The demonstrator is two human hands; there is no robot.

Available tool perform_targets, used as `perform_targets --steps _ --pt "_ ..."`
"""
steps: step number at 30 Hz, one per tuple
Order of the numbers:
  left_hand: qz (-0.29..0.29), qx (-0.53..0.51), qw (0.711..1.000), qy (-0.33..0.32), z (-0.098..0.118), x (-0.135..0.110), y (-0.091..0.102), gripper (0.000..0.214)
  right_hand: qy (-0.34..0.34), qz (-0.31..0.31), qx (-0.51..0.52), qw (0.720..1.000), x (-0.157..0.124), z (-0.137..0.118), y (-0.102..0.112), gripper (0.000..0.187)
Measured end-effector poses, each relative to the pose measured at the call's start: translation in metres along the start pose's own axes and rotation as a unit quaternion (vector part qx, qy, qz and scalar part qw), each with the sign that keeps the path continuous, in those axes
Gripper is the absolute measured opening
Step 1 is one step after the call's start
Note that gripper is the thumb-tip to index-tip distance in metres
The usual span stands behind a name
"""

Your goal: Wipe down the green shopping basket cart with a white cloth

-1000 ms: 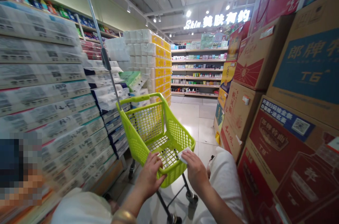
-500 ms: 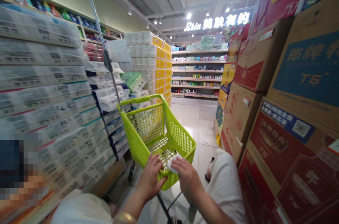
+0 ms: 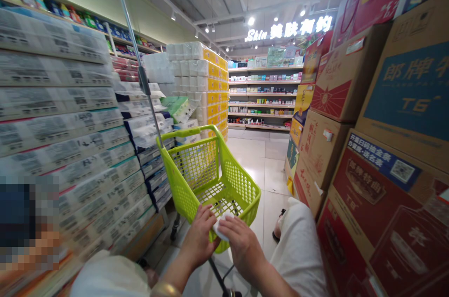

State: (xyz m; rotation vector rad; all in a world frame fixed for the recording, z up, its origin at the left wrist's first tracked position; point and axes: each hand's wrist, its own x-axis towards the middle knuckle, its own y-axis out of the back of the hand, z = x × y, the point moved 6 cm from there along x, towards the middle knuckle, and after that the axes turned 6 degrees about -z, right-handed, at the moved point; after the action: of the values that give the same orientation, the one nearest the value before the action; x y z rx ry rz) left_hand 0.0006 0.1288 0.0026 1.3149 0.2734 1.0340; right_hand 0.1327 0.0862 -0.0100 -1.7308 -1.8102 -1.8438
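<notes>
paper packs [image 3: 84,133] are stacked at left. the left hand [image 3: 200,236] is curled round the near edge of the green cart [image 3: 245,180]; beside it, the right hand [image 3: 243,243] clasps a white cloth [image 3: 221,227] at that edge. boxes [image 3: 382,147] stand right.

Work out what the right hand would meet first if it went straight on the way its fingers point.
Probably the left hand, at the near edge of the lime-green shopping cart, past the white cloth or tissue under the right hand; depth is unclear.
</notes>
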Motion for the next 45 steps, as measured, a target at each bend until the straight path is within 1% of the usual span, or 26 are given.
perform_targets --steps 2,5,7,9,11,13,15,18,19,21,25,27,30,32,36,37,39,42,43,45 --pt "0.000 -0.002 1.000 0.002 -0.001 -0.001 0.000 0.019 -0.004 0.003 -0.003 1.000 -0.002 0.006 0.002 0.042" --pt "0.006 -0.006 1.000 0.007 -0.002 -0.002 0.001 0.018 -0.041 0.041 -0.033 0.998 -0.005 0.028 0.013 0.044" --pt "0.008 -0.006 1.000 0.008 -0.001 -0.002 0.000 0.018 -0.058 0.058 -0.041 0.996 -0.006 0.034 0.015 0.046" --pt "0.008 -0.005 1.000 0.007 0.000 -0.001 0.000 0.017 -0.049 0.047 -0.030 0.997 -0.005 0.026 0.011 0.046" --pt "0.005 -0.003 1.000 0.003 0.001 -0.001 0.000 0.017 -0.024 0.017 -0.010 1.000 -0.003 0.012 0.003 0.044" --pt "0.003 -0.004 1.000 0.001 0.001 -0.001 0.000 0.016 -0.006 -0.005 0.004 1.000 -0.003 0.005 -0.001 0.044" --pt "0.002 -0.006 1.000 0.003 0.000 -0.001 0.001 0.015 -0.012 0.002 -0.001 1.000 -0.004 0.011 0.003 0.046" --pt "0.005 -0.008 1.000 0.010 0.000 -0.002 0.001 0.017 -0.047 0.046 -0.028 0.997 -0.006 0.030 0.013 0.048" --pt "0.008 -0.008 1.000 0.010 0.000 -0.002 0.001 0.018 -0.056 0.055 -0.034 0.996 -0.007 0.033 0.015 0.048" --pt "0.017 -0.008 1.000 0.006 0.001 -0.002 0.002 0.019 -0.053 0.051 -0.031 0.997 -0.006 0.029 0.012 0.047" --pt "0.021 -0.006 1.000 -0.009 0.004 -0.002 0.004 0.022 -0.010 -0.002 -0.003 1.000 -0.002 0.006 0.000 0.045" --pt "0.017 -0.007 1.000 -0.006 0.004 -0.002 0.004 0.019 -0.017 0.008 -0.006 1.000 -0.002 0.010 0.002 0.046" --pt "0.014 -0.010 1.000 0.003 0.003 -0.002 0.005 0.018 -0.049 0.054 -0.028 0.997 -0.003 0.027 0.011 0.046" --pt "0.016 -0.010 1.000 0.006 0.003 -0.002 0.004 0.018 -0.056 0.058 -0.033 0.996 -0.003 0.027 0.012 0.046" --pt "0.011 -0.010 1.000 0.002 0.003 -0.001 0.001 0.020 -0.013 0.002 -0.006 1.000 0.000 0.004 0.000 0.044" --pt "0.010 -0.011 1.000 0.001 0.003 -0.002 0.000 0.021 -0.007 -0.006 -0.002 1.000 0.000 0.002 -0.001 0.045" --pt "0.008 -0.013 1.000 0.002 0.003 -0.002 0.001 0.021 -0.015 0.003 -0.006 1.000 -0.002 0.008 0.002 0.047" --pt "0.010 -0.017 1.000 0.013 0.002 -0.003 0.002 0.019 -0.051 0.044 -0.040 0.997 -0.004 0.030 0.012 0.047" --pt "0.012 -0.018 1.000 0.014 0.002 -0.003 0.003 0.019 -0.059 0.054 -0.047 0.996 -0.005 0.033 0.014 0.046" --pt "0.013 -0.020 1.000 0.016 0.003 -0.003 0.002 0.020 -0.055 0.054 -0.045 0.996 -0.004 0.030 0.012 0.047"
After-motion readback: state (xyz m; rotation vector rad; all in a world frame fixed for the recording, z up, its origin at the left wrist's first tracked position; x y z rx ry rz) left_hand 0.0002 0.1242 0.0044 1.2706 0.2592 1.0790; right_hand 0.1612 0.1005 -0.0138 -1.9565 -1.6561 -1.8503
